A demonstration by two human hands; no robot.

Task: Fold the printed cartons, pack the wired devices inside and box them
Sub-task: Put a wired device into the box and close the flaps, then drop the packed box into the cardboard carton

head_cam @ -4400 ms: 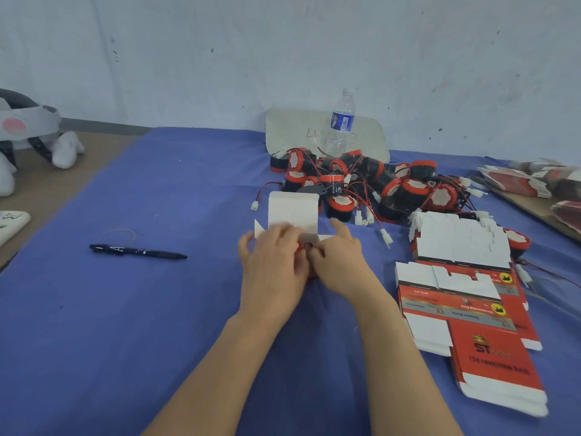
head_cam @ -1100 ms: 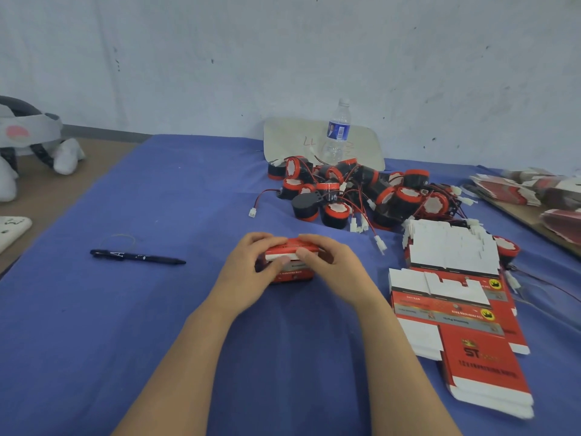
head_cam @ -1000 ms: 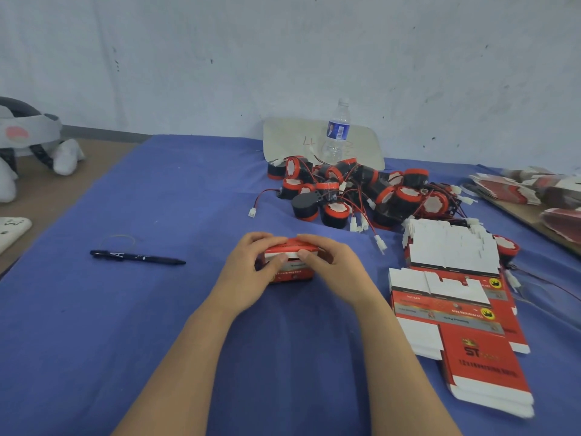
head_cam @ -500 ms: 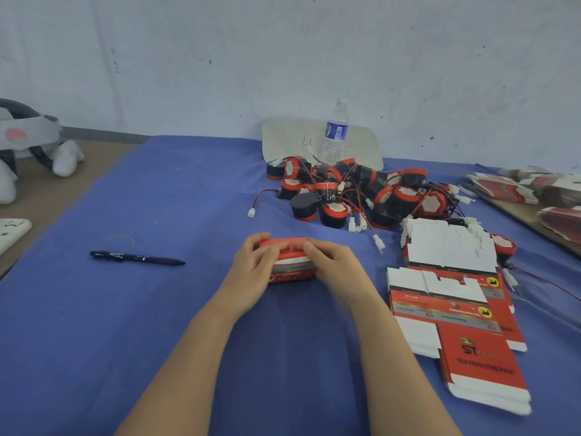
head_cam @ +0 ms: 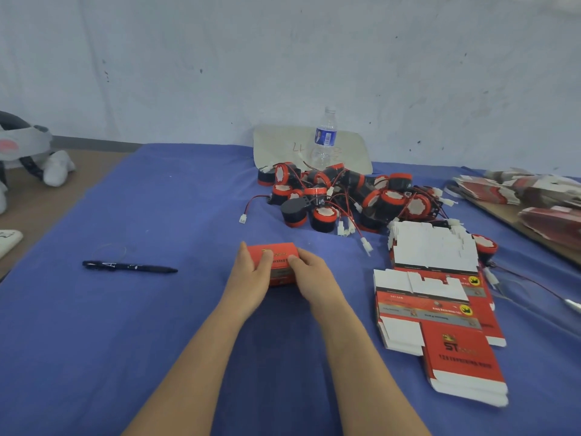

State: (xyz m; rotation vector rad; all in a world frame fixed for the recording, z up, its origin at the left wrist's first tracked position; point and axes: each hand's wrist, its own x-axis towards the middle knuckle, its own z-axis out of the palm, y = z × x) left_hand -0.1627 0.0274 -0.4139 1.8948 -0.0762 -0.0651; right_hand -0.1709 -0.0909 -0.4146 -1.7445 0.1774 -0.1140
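A small red printed carton (head_cam: 278,259), folded shut into a box, sits on the blue cloth between my hands. My left hand (head_cam: 250,273) grips its left side, thumb on top. My right hand (head_cam: 309,272) holds the right side with its fingers curled over the lid. What is inside the carton is hidden. A heap of black-and-red wired devices (head_cam: 345,199) lies behind it. Flat unfolded cartons (head_cam: 440,313) are stacked to the right.
A black pen (head_cam: 129,266) lies at the left on the blue table cover (head_cam: 125,341). A plastic water bottle (head_cam: 325,140) stands at the back before a pale board. More flat cartons (head_cam: 534,193) lie far right. A white headset (head_cam: 25,152) sits far left.
The carton's white flaps have been folded in and its lid is closed. Both hands have shifted from working the flaps to holding the closed box by its sides.
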